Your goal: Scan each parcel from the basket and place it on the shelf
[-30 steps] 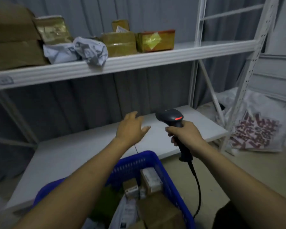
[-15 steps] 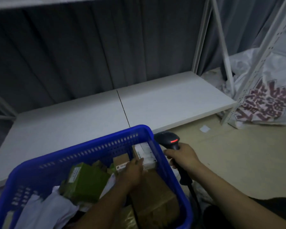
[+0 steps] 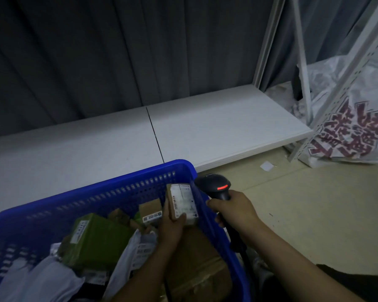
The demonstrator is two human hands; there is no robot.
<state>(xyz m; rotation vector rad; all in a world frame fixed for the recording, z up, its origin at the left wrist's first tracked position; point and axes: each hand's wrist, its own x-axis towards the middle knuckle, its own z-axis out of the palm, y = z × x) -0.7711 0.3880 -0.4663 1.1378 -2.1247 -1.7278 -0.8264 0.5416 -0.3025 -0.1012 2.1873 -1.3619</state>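
My left hand (image 3: 172, 225) curls its fingers round the small parcel (image 3: 183, 202) in the basket (image 3: 118, 188); I should lift it clear, label facing the scanner (image 3: 214, 185) my right hand (image 3: 234, 211) grips.

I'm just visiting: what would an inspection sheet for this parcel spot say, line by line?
Surface: white shelf, two boards with a dark seam between them.
Job's things: blue basket holds a green parcel, brown box and pale mailers; scanner shows a red light.
Clutter: paper scrap on the floor.
Hands: left hand grips a small box at the basket's corner; right hand grips the scanner.
Cables: scanner cord drops below the right hand, dim.
Surroundings: grey curtain, white uprights, printed bag.
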